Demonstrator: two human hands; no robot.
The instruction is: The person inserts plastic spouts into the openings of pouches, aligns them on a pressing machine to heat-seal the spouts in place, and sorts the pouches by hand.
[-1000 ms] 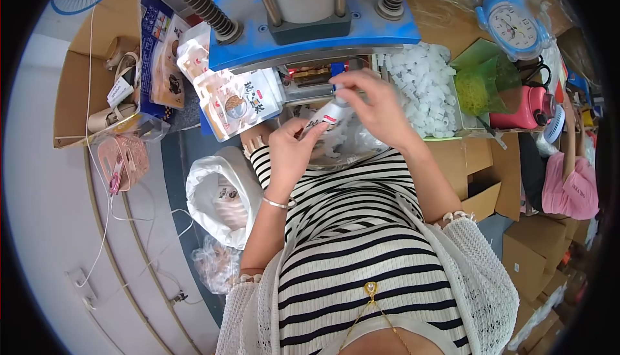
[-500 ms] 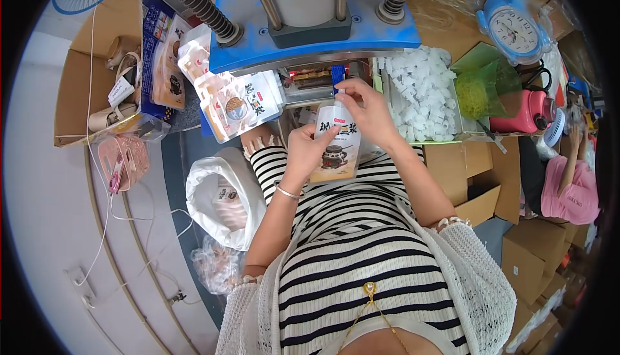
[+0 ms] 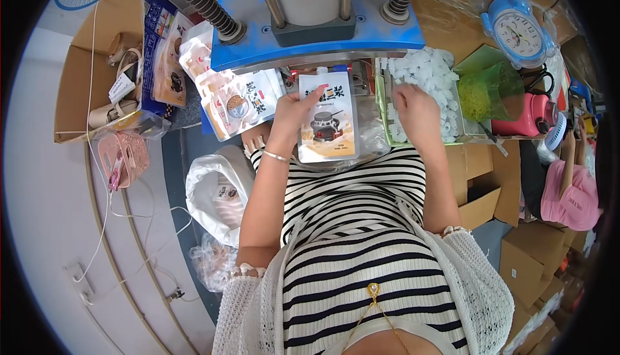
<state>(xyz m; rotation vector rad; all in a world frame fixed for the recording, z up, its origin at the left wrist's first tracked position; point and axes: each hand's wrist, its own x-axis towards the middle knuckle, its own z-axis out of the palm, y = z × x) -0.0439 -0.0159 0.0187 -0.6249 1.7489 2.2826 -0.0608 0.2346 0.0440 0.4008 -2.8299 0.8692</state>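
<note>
1. Our left hand [image 3: 294, 113] is closed in a pinch on a printed pouch [image 3: 332, 136], its thumb across the upper left of the front and its fingers mostly hidden behind.
2. We see the pouch above the lap, its printed face towards us and its spout end pointing to the far side, near the blue press plate [image 3: 368, 32].
3. Our right hand [image 3: 416, 116] is partly curled over the near part of a box [image 3: 381, 100] of white plastic pieces [image 3: 429, 64], right of the pouch; we cannot tell whether it grips one.
4. Left of the pouch, we see flat pouches [image 3: 236, 100] overlapping in a pile; nearer, a white sack [image 3: 201, 177] gapes.
5. Farther right, we see a green translucent container [image 3: 481, 96] between the pieces and a pink bottle [image 3: 526, 117].
</note>
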